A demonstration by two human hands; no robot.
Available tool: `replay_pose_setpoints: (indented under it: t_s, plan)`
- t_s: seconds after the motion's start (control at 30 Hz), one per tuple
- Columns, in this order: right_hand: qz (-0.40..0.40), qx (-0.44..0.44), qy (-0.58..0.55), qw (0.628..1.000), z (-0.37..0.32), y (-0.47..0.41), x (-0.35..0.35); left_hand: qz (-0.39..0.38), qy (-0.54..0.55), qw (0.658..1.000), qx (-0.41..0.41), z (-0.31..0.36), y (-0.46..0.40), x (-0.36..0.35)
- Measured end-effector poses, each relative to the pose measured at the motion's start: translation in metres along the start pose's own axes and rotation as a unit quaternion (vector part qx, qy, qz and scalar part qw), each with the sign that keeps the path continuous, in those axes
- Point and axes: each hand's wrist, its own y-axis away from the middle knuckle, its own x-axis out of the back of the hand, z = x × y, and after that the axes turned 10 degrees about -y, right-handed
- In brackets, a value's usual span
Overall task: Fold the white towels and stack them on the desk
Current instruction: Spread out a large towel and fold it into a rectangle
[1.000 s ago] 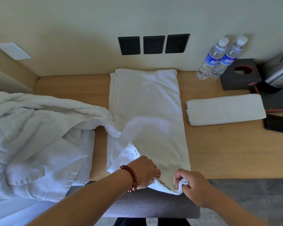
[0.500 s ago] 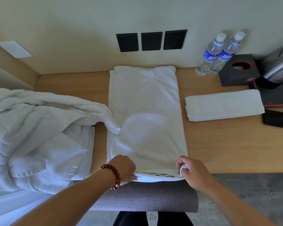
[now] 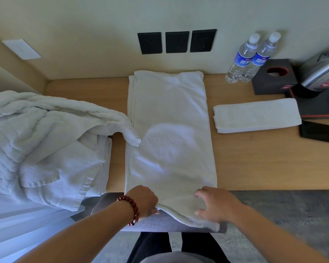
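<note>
A long white towel (image 3: 169,126) lies lengthwise down the middle of the wooden desk (image 3: 254,164), its near end hanging over the front edge onto a grey stool. My left hand (image 3: 143,201), with a red bead bracelet at the wrist, pinches the near left corner of that towel. My right hand (image 3: 215,205) rests on the near right part with fingers spread. A folded white towel (image 3: 256,115) lies to the right on the desk. A heap of unfolded white towels (image 3: 42,145) sits at the left, one flap lying over the long towel's edge.
Two water bottles (image 3: 249,57) stand at the back right by the wall. Beside them are a black tissue box (image 3: 273,76), a steel kettle (image 3: 321,73) on a black tray and a black flat item (image 3: 319,131). The grey stool (image 3: 160,223) stands under the desk edge.
My right hand has let go of the towel's near right corner and now lies spread on it. The near end has dropped lower over the stool. My left hand keeps its pinch.
</note>
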Motion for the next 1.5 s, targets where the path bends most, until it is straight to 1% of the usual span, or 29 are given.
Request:
replay_pose_setpoints:
  t_s: [0.1,0.17,0.23,0.27,0.33,0.4,0.47,0.5,0.6,0.63,0.7,0.77,0.83,0.87,0.9,0.97,1.0,1.07,1.13,1.17,1.23,1.3,1.37,1.47,1.5]
  plan:
    - [-0.005,0.015,0.077,0.997,-0.004,0.0,-0.024,0.037,-0.023,0.999,-0.018,0.007,0.004,-0.002]
    - [0.01,0.015,0.096,0.995,-0.009,-0.001,-0.043,0.053,-0.029,0.998,-0.024,0.013,0.007,-0.005]
    - [0.056,0.002,0.071,0.996,-0.015,-0.003,-0.063,0.062,-0.025,0.998,-0.022,0.016,0.011,-0.007]
    - [0.093,0.002,0.052,0.994,-0.018,-0.004,-0.073,0.066,-0.02,0.997,-0.021,0.015,0.013,-0.007]
    - [0.171,0.016,0.034,0.984,-0.027,-0.005,-0.088,0.066,-0.009,0.998,-0.014,0.015,0.017,-0.009]
    - [0.229,0.039,0.033,0.972,-0.039,-0.006,-0.097,0.067,0.001,0.998,-0.011,0.014,0.02,-0.013]
    - [0.261,0.059,0.039,0.963,-0.048,-0.01,-0.099,0.072,0.003,0.997,-0.016,0.015,0.02,-0.019]
    - [0.262,0.066,0.049,0.962,-0.05,-0.012,-0.1,0.074,0.0,0.997,-0.021,0.015,0.021,-0.021]
    - [0.23,0.092,0.079,0.966,-0.045,-0.017,-0.107,0.07,-0.024,0.997,-0.033,0.02,0.023,-0.028]
    - [0.203,0.101,0.08,0.971,-0.044,-0.015,-0.106,0.065,-0.034,0.997,-0.032,0.02,0.023,-0.031]
    - [0.123,0.115,0.064,0.984,-0.04,-0.012,-0.101,0.044,-0.041,0.998,-0.023,0.02,0.024,-0.038]
    - [0.063,0.121,0.058,0.989,-0.033,-0.012,-0.098,0.008,-0.034,0.999,-0.013,0.019,0.024,-0.048]
    - [-0.035,0.109,0.061,0.992,-0.027,-0.009,-0.094,-0.037,-0.029,0.999,-0.018,0.02,0.026,-0.056]
    - [-0.056,0.112,0.07,0.99,-0.025,-0.009,-0.091,-0.057,-0.027,0.998,-0.022,0.021,0.028,-0.059]
    - [-0.059,0.111,0.074,0.989,-0.024,-0.009,-0.089,-0.068,-0.023,0.997,-0.024,0.022,0.028,-0.062]
    - [-0.029,0.098,0.048,0.994,-0.02,-0.01,-0.087,-0.058,-0.005,0.998,-0.013,0.022,0.03,-0.065]
    - [0.004,0.093,0.026,0.995,-0.018,-0.012,-0.088,-0.037,0.009,0.999,0.0,0.022,0.029,-0.065]
    - [0.1,0.089,-0.008,0.991,-0.012,-0.02,-0.086,0.026,0.029,0.999,0.029,0.019,0.027,-0.062]
    - [0.205,0.093,0.0,0.974,-0.002,-0.033,-0.084,0.103,0.033,0.992,0.063,0.015,0.021,-0.056]
    - [0.228,0.081,0.01,0.97,0.003,-0.04,-0.083,0.141,0.045,0.986,0.08,0.013,0.017,-0.053]
    - [0.247,0.041,0.025,0.968,0.008,-0.054,-0.074,0.195,0.076,0.972,0.108,0.007,0.005,-0.047]
    - [0.254,0.02,0.042,0.966,0.014,-0.068,-0.067,0.226,0.086,0.96,0.139,0.0,-0.01,-0.041]
    - [0.245,0.0,0.054,0.968,0.02,-0.079,-0.062,0.232,0.092,0.955,0.161,-0.004,-0.022,-0.029]
    - [0.235,-0.014,0.068,0.969,0.023,-0.091,-0.056,0.184,0.109,0.959,0.187,-0.009,-0.045,-0.025]
    - [0.236,-0.019,0.065,0.969,0.023,-0.094,-0.055,0.196,0.106,0.955,0.196,-0.011,-0.053,-0.026]
